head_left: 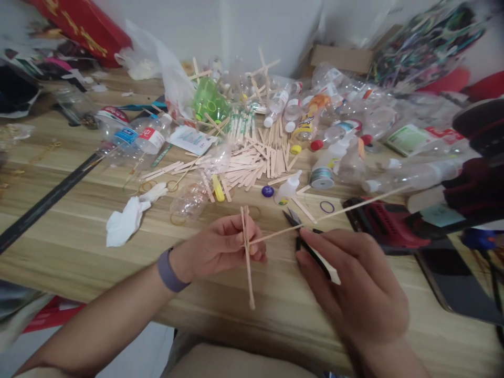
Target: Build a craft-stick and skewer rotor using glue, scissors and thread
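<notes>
My left hand point(224, 244), with a purple band at the wrist, pinches a pair of joined wooden craft sticks point(248, 262) that stand roughly upright. A long thin wooden skewer point(354, 206) runs from these sticks up to the right, passing by the fingertips of my right hand point(354, 283). Closed fingers of my right hand hold a small black-handled cutting tool point(315, 254), its pointed metal blades directed up and left. The skewer lies against the tool and the fingertips; whether the blades touch it cannot be made out.
Loose craft sticks point(248, 168) are heaped at the middle back. Plastic bottles point(283, 105) lie behind them. A small glue bottle point(289, 189), a crumpled tissue point(126, 220), a red and black power tool point(401, 223) and a phone point(457, 278) lie on the wooden table point(118, 273).
</notes>
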`<act>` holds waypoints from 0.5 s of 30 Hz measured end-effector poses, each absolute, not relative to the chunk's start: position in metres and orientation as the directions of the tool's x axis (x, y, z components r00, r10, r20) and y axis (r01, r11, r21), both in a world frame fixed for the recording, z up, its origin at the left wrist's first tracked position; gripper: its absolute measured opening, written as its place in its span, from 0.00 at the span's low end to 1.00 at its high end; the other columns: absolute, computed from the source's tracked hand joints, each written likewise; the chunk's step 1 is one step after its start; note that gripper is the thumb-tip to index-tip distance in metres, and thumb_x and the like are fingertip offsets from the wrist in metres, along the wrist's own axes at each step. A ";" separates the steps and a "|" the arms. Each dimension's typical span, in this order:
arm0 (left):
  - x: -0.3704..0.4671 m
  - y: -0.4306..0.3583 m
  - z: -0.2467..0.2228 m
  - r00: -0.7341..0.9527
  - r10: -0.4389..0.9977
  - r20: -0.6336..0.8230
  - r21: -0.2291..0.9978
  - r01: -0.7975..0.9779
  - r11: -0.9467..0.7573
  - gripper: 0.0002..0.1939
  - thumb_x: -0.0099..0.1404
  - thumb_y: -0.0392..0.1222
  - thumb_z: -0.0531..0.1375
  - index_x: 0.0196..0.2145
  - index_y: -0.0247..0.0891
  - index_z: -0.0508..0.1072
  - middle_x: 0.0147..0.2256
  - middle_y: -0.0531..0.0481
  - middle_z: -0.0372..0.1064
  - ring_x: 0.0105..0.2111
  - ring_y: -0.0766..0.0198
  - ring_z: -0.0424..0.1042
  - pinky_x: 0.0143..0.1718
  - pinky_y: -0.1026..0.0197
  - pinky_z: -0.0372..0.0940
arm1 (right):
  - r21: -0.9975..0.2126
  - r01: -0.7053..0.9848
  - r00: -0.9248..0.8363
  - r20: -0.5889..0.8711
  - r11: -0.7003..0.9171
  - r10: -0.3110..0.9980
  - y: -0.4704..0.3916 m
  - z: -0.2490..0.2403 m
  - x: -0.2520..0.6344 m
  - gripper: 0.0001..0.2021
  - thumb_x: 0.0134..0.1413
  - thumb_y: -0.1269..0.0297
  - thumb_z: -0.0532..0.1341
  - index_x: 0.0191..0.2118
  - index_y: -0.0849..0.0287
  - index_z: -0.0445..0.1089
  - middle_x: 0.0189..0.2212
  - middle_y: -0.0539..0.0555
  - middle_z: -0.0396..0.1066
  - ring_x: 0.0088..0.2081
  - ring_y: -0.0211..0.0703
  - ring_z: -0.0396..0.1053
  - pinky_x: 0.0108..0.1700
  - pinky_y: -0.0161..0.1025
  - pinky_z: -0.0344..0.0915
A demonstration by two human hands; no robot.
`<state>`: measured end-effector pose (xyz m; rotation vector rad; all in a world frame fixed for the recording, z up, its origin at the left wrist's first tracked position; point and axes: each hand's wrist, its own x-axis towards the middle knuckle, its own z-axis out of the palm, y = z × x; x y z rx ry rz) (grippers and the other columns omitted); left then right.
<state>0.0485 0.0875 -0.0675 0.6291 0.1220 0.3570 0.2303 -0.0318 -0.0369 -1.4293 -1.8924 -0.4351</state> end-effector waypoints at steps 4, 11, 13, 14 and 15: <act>0.049 0.087 -0.063 0.946 0.323 0.019 0.543 -0.281 0.791 0.10 0.57 0.40 0.70 0.27 0.35 0.72 0.24 0.53 0.67 0.29 0.66 0.70 0.39 0.62 0.67 | -0.018 0.981 -0.119 0.733 0.194 0.670 -0.030 -0.031 0.236 0.15 0.57 0.71 0.64 0.50 0.61 0.68 0.42 0.61 0.70 0.46 0.54 0.68 0.49 0.50 0.64; 0.047 0.087 -0.063 0.953 0.301 0.044 0.499 -0.282 0.820 0.08 0.58 0.38 0.69 0.28 0.35 0.74 0.25 0.52 0.67 0.29 0.66 0.70 0.41 0.60 0.68 | 0.018 0.966 -0.196 0.707 0.259 0.679 -0.032 -0.030 0.244 0.11 0.61 0.77 0.59 0.47 0.59 0.68 0.33 0.57 0.72 0.35 0.48 0.68 0.47 0.52 0.62; 0.047 0.087 -0.065 0.942 0.334 0.039 0.523 -0.304 0.796 0.07 0.58 0.39 0.69 0.31 0.35 0.76 0.27 0.51 0.69 0.31 0.65 0.71 0.42 0.60 0.67 | 0.014 0.964 -0.198 0.706 0.266 0.680 -0.034 -0.031 0.245 0.10 0.61 0.77 0.59 0.46 0.59 0.68 0.33 0.57 0.72 0.34 0.46 0.67 0.43 0.49 0.62; 0.047 0.087 -0.066 0.934 0.355 0.031 0.543 -0.314 0.779 0.08 0.58 0.40 0.69 0.32 0.35 0.76 0.29 0.50 0.71 0.33 0.64 0.72 0.43 0.60 0.67 | 0.010 0.965 -0.194 0.707 0.264 0.680 -0.034 -0.031 0.245 0.11 0.60 0.77 0.60 0.46 0.60 0.69 0.33 0.57 0.72 0.34 0.46 0.67 0.41 0.49 0.61; 0.047 0.088 -0.066 0.924 0.383 0.013 0.569 -0.322 0.757 0.10 0.57 0.42 0.69 0.34 0.35 0.77 0.32 0.49 0.72 0.35 0.63 0.73 0.45 0.60 0.66 | 0.004 0.966 -0.186 0.708 0.259 0.681 -0.035 -0.032 0.246 0.11 0.60 0.77 0.60 0.46 0.60 0.69 0.33 0.57 0.72 0.34 0.46 0.67 0.40 0.48 0.61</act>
